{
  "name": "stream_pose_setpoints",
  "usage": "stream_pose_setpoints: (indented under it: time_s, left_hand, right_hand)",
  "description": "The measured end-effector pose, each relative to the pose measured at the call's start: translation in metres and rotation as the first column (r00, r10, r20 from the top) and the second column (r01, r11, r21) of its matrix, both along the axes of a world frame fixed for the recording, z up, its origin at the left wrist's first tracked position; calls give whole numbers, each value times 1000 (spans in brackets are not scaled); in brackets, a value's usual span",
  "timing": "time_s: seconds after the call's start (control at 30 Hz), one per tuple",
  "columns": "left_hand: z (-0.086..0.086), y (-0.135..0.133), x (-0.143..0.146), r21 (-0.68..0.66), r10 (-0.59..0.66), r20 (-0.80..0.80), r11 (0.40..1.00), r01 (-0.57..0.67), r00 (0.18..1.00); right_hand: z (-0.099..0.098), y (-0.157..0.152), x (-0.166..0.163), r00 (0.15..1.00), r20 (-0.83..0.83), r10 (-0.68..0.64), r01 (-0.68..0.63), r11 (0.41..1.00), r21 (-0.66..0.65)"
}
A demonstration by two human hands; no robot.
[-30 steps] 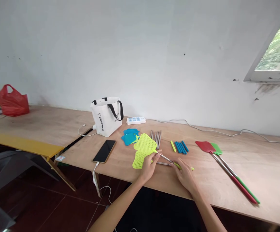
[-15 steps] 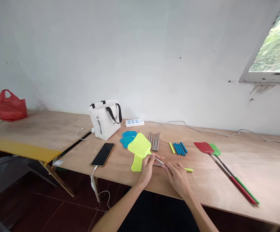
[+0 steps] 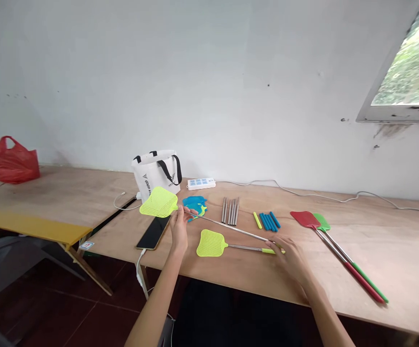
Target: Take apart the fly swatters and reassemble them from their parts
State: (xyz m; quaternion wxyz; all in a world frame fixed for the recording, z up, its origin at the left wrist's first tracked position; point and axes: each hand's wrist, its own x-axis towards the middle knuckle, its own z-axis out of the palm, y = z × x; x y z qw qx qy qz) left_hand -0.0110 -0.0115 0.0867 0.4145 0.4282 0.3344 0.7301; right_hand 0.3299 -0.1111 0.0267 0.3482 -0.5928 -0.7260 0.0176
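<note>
Both hands on one fly swatter [image 3: 216, 222], yellow-green, held up slantwise over the surface [image 3: 412, 260]: head end far left, grip end near right. Left hand [image 3: 179, 227] pinches it at the neck, just below the head; some fingers poke out past the rod. Right hand [image 3: 292, 256] has its fingers closed round the grip end, hiding most of it. One hand per end, I'd guess, because the rod is long and thin and a single hold would let it swing.

Second swatter [image 3: 245, 248], same colour, lies flat just near of it. Its grip end runs up to the right hand; can't tell if they touch. Likely parked there to be within reach of both hands.

Loose parts look sorted by kind, probably for easy picking: blue heads [image 3: 194, 201] piled on the far side, metal tubes [image 3: 231, 212] side by side, blue grips [image 3: 269, 221] bunched right of those, one yellow grip [image 3: 257, 220] beside them. Red swatter [image 3: 356, 274] and green swatter [image 3: 363, 274] sit together off to the right, seemingly out of the work area.

Held one: perforated flat head, rounded corners, shiny slim rod, clearly longer than the rod on the lying one. Looks straight, no visible damage. Its head overlaps the white bag [image 3: 159, 171] and phone [image 3: 152, 235] from here; gap unclear.
</note>
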Motion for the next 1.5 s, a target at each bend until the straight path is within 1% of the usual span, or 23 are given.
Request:
stream_pose_setpoints:
  time_s: [0.1, 0.2, 0.33, 0.4, 0.43, 0.5, 0.57, 0.63, 0.7, 0.8, 0.87, 0.93, 1.0, 1.07, 1.2, 1.33, 1.5]
  left_hand:
    - [-4, 1, 5, -55, -10, 80, 998, 14, 997]
    - [-6, 2, 5, -57, 17, 53, 998, -14, 998]
    - [-4, 1, 1, -42, 81, -25, 996, -82, 996]
    - [-4, -1, 4, -37, 108, -53, 993, -110, 993]
    - [-5, -3, 9, -35, 100, -79, 994, -103, 992]
    - [-9, -11, 26, -36, 16, -152, 999, -22, 988]
    - [-16, -22, 50, -59, -166, -219, 986, 156, 962]
    - [-23, -37, 74, -77, -254, -223, 967, 242, 941]
    - [-31, -50, 92, -115, -342, -259, 940, 322, 903]
    - [-43, -65, 106, -154, -437, -345, 900, 409, 831]
    - [-52, -68, 109, -162, -465, -378, 885, 437, 801]
    - [-59, -67, 110, -189, -500, -374, 866, 464, 781]
    - [-65, -64, 109, -238, -551, -335, 834, 497, 764]
    - [-69, -61, 109, -278, -578, -279, 813, 511, 767]
    - [-72, -58, 110, -297, -558, -241, 821, 487, 794]
    - [-73, -58, 110, -302, -564, -246, 818, 490, 789]
    - [-78, -55, 110, -300, -540, -273, 834, 463, 796]
  right_hand:
    - [-8, 1, -9, 999, -30, 40, -43, 995, -87]
    - [-10, 0, -13, 996, -43, 81, -86, 986, -142]
    - [-6, -5, -16, 996, -34, 77, -81, 987, -138]
    - [-5, -7, -19, 998, -16, 55, -57, 992, -114]
    - [-5, -8, -21, 999, -10, 50, -51, 994, -101]
    - [-4, -9, -29, 999, 1, 41, -41, 996, -76]
    - [-3, -11, -39, 1000, 14, 18, -17, 998, -63]
    - [-2, -14, -49, 1000, 20, -9, 10, 998, -62]
    - [-2, -16, -58, 1000, 18, -22, 23, 998, -56]
    - [-7, -17, -68, 1000, 15, -20, 20, 1000, -19]
    - [-12, -16, -73, 1000, 5, -15, 15, 1000, 0]
    - [-16, -13, -78, 1000, -2, -14, 14, 1000, 1]
    - [-18, -11, -81, 1000, 11, -10, 11, 1000, -15]
    - [-18, -10, -82, 999, 44, -4, 5, 999, -37]
    - [-14, -10, -83, 995, 102, -5, 13, 997, -76]
    - [-13, -11, -84, 991, 132, -11, 27, 992, -121]
    - [-12, -12, -86, 986, 166, -11, 32, 992, -123]
